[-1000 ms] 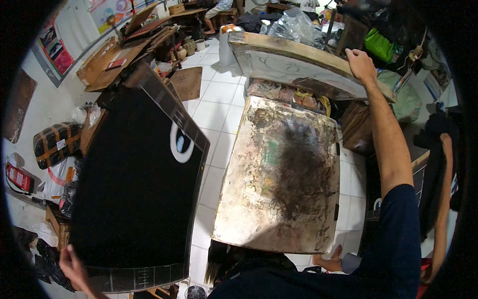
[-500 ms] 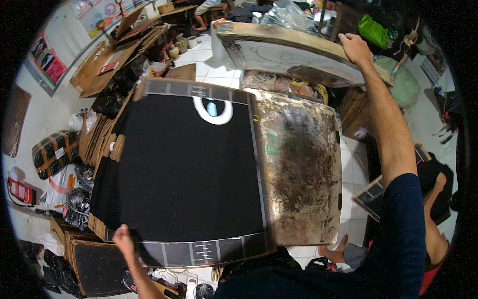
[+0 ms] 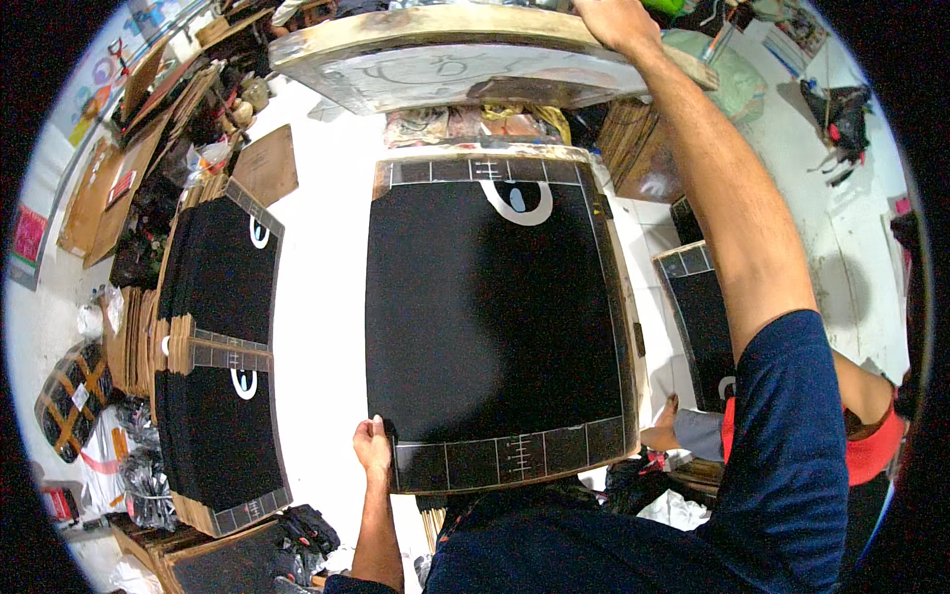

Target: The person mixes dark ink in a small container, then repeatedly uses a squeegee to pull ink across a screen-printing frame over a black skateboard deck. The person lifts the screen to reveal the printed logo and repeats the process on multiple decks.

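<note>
Black board (image 3: 495,317), left hand (image 3: 373,450) at edge, white floor strip (image 3: 322,297) leftward

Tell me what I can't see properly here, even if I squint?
All in the head view:
Right hand on the wooden frame: part is cut off by the top edge.
Surface under the black panel: mostly covered by that panel.
Co-worker's arm: partly behind the dark-blue sleeve.
White label on the taped parcel: too small to read.

Black panel (image 3: 485,317): flat on worktop (image 3: 554,151), gridded strips (image 3: 480,463) along near and far ends, white ring (image 3: 520,219) near far edge. Wood-framed screen (image 3: 475,75): tilted up beyond panel.
</note>
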`<state>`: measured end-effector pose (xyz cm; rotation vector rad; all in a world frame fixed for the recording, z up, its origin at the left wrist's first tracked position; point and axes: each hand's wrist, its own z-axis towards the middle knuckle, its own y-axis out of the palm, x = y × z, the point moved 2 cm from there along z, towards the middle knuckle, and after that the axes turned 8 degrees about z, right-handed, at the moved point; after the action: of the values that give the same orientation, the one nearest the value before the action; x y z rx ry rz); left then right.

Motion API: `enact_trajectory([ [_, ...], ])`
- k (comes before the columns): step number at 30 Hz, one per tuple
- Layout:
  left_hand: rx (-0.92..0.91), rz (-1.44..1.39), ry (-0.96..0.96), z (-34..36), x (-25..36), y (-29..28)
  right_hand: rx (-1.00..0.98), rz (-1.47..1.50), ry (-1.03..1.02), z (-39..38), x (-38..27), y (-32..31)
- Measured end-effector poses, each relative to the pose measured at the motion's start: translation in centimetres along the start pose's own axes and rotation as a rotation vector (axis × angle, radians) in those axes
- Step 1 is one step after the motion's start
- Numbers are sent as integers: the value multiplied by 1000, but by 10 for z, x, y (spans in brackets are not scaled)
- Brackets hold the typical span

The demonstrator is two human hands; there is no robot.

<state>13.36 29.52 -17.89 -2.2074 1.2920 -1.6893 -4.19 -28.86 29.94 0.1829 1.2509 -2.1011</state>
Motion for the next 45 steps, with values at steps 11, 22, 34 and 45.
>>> enact_trajectory([
  [11,-73,617,114,-34,54,-15,-37,46,-45,39,-6,-1],
  [22,-41,640,86,-24,72,-6,1,63,-8,76,-12,3],
  [34,16,574,70,-5,32,13,-30,61,-53,95,-14,5],
  [45,168,661,623,57,155,73,-7,134,-197,78,-8,3],
])
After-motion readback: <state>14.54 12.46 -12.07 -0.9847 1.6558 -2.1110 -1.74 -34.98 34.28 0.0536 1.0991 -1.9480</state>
